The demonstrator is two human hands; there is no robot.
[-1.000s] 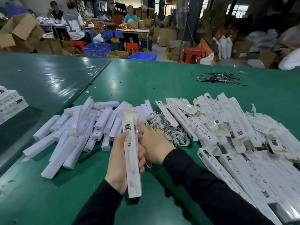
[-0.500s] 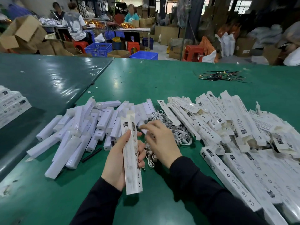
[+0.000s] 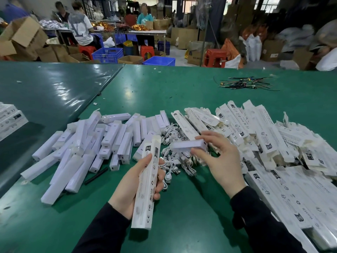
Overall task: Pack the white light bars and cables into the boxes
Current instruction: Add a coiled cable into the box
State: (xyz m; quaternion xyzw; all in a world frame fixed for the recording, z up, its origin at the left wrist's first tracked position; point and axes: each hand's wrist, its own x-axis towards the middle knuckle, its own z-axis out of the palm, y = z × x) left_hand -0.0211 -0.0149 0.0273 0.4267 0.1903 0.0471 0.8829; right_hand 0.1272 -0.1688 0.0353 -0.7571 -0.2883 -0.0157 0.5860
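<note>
Green table [image 3: 182, 92] spans the frame; flat printed boxes [image 3: 264, 136] heap at right, loose light bars [image 3: 80, 152] at left, cables [image 3: 175, 157] at centre. Left hand [image 3: 133, 187] grips an upright box [image 3: 147, 181], lower centre. Right hand [image 3: 218, 161] pinches a short white bar [image 3: 189, 144] (fingers half-curled). Best to line the bar up with the box's open top before sliding.

green table [image 3: 182, 92] | on it: light bars [image 3: 78, 156], cables [image 3: 175, 159], flat boxes [image 3: 273, 143], wire scraps [image 3: 244, 84]
</note>
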